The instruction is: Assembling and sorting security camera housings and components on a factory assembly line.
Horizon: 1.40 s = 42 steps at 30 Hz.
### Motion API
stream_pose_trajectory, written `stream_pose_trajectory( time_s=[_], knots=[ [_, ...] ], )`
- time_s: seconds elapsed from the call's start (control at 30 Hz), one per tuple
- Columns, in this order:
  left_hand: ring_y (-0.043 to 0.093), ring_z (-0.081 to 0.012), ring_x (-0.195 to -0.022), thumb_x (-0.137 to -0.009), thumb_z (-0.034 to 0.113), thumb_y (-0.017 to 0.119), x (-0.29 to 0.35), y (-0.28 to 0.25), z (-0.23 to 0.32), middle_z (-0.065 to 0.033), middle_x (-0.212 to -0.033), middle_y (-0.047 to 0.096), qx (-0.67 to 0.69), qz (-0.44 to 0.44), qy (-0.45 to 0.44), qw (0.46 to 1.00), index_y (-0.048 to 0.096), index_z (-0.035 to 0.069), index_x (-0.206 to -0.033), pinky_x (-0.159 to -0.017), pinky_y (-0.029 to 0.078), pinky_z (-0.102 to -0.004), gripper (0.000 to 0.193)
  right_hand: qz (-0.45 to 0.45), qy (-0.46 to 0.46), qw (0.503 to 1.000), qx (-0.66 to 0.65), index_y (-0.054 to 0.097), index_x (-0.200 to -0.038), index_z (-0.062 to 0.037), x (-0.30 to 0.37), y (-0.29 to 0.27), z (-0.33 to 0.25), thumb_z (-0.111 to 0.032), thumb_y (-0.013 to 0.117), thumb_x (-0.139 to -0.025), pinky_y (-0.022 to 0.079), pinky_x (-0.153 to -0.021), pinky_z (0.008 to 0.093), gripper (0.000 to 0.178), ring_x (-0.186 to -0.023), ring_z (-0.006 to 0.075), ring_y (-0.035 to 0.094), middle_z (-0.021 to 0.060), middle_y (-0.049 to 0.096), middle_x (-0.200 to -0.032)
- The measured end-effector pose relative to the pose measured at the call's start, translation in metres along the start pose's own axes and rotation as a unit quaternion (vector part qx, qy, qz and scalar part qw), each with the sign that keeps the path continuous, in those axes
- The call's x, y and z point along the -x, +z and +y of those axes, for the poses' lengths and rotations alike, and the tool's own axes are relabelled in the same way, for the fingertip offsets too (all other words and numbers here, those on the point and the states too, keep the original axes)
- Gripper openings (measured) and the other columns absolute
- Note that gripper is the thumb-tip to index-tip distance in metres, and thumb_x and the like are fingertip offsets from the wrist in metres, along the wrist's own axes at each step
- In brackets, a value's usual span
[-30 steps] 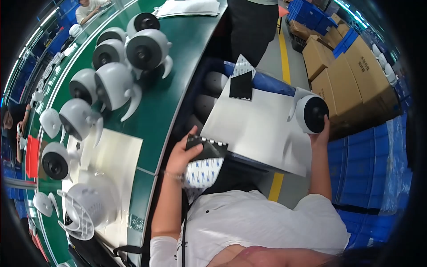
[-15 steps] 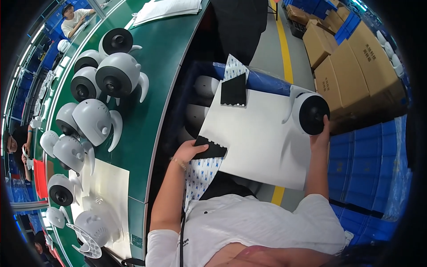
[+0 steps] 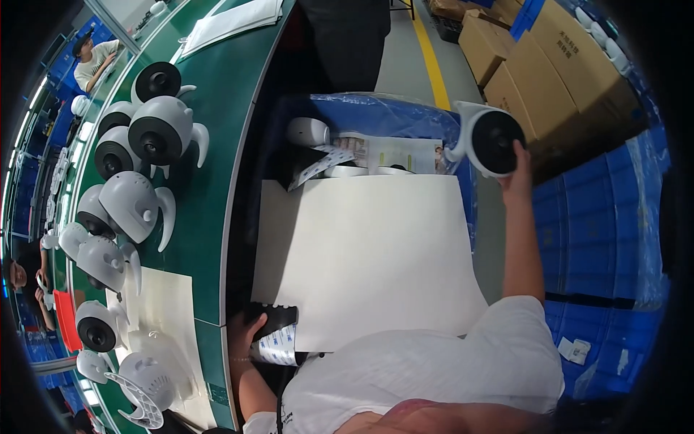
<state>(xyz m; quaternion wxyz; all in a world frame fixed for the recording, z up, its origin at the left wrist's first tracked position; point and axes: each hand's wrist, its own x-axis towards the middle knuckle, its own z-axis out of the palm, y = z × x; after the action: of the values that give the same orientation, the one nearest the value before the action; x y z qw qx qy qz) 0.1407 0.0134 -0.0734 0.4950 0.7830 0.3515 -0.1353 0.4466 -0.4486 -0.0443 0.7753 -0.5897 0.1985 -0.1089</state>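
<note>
Left hand (image 3: 248,334) and right hand (image 3: 516,165) are set well apart at a blue bin (image 3: 405,116): the left pinches a black flap (image 3: 280,317) at the near left corner of a white sheet (image 3: 369,253), while the right grips a white device (image 3: 490,141) with a round black face by the bin's far right corner. The sheet covers much of the bin; past its far edge, a white rounded unit (image 3: 309,132) and printed paper (image 3: 394,152) show inside. Left of the bin, similar devices (image 3: 130,202) crowd a green counter (image 3: 217,145); brown boxes (image 3: 557,87) stand to the bin's right.
</note>
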Motion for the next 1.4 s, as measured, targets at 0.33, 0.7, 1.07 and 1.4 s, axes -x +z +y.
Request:
stream_pose_trajectory(
  time_s=[0.33,0.7,1.07,1.4],
  knots=[
    [0.056,-0.022,-0.09,-0.069,0.03,0.07,0.02,0.003,-0.037,-0.0106,-0.097,0.061,0.114,0.01,-0.03,0.993,0.058,0.0,-0.104,-0.083,0.041,-0.0324,0.047,0.01,0.101,0.987,0.121,0.031,-0.126,-0.0053,-0.053,0.138,0.133,-0.036,0.073,-0.06,0.044,-0.082,0.0396,0.084,-0.11,0.0298,0.044,0.019,0.039,-0.124],
    [0.056,-0.021,-0.093,-0.072,0.026,0.068,0.024,0.007,-0.046,-0.0094,-0.1,0.061,0.14,0.025,-0.022,0.99,0.057,0.001,-0.106,-0.086,0.041,-0.033,0.043,0.274,0.29,0.915,0.062,0.03,-0.13,-0.0033,-0.026,0.236,0.19,-0.036,0.072,-0.058,0.042,-0.091,0.0414,0.089,-0.11,0.0355,0.047,0.0204,0.038,-0.129],
    [0.053,-0.0239,-0.099,-0.071,0.034,0.068,0.009,0.005,-0.053,-0.0123,-0.108,0.057,0.101,0.009,0.004,0.995,0.051,0.0,-0.113,-0.09,0.039,-0.0346,0.057,-0.271,0.131,0.794,0.529,0.047,-0.117,-0.0108,-0.124,0.219,0.284,-0.026,0.066,-0.068,0.048,-0.075,0.04,0.055,-0.082,0.0325,0.061,0.015,0.049,-0.116],
    [0.054,-0.0198,-0.096,-0.07,0.024,0.069,0.009,0.008,-0.044,-0.0069,-0.103,0.059,0.137,0.023,-0.026,0.99,0.054,0.003,-0.111,-0.089,0.038,-0.0334,0.048,-0.28,-0.193,0.726,0.598,0.03,-0.131,-0.0127,-0.089,0.212,0.222,-0.03,0.081,-0.047,0.034,-0.097,0.0388,0.099,-0.116,0.033,0.037,0.0133,0.036,-0.127]
  ],
)
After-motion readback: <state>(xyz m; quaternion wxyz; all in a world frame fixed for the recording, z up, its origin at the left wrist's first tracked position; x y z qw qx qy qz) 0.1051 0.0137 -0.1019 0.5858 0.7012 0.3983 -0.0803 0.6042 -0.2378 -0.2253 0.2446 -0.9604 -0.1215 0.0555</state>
